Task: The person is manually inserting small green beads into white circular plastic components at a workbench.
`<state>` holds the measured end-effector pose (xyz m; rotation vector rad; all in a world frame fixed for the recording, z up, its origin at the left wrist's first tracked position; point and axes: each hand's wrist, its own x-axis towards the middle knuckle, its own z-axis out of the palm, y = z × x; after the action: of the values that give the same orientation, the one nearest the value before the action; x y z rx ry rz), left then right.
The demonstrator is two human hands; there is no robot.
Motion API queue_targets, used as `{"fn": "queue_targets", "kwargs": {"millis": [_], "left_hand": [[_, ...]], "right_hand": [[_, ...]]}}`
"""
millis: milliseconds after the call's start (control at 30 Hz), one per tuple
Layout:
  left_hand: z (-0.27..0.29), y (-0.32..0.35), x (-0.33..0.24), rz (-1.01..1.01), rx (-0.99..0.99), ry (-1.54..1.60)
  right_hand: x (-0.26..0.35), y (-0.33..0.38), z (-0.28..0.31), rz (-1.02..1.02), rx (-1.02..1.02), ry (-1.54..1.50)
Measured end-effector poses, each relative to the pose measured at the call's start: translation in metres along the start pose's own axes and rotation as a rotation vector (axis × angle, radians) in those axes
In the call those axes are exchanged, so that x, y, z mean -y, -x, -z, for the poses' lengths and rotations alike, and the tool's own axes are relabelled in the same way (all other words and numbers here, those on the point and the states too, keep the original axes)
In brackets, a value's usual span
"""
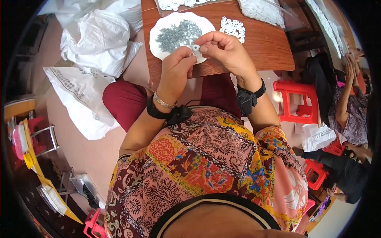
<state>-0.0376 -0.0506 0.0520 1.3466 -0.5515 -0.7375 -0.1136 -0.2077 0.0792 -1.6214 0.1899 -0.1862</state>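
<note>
Over one white plate (164, 29), two hands (176, 69) (224, 49) pinch one small white part (195, 48).

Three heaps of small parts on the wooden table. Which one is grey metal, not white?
The heap on the white scalloped plate, the grey metal pieces, just beyond the left hand. The small cluster and the far pile are white.

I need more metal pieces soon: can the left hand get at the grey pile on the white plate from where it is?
Probably yes. The left hand sits at the near edge of the white plate, the grey pile lies just beyond its fingers, and nothing stands between; it does hold a small white piece.
</note>
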Motion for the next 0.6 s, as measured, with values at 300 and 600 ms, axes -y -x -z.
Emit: {"fn": "queue_targets", "kwargs": {"millis": [300,600], "left_hand": [[0.009,0.003,0.007,-0.077,-0.007,0.108],[0.018,-0.003,0.01,0.034,0.143,0.551]], "right_hand": [[-0.01,0.005,-0.015,-0.003,0.044,0.089],[-0.004,0.001,-0.014,0.089,0.077,0.074]]}}
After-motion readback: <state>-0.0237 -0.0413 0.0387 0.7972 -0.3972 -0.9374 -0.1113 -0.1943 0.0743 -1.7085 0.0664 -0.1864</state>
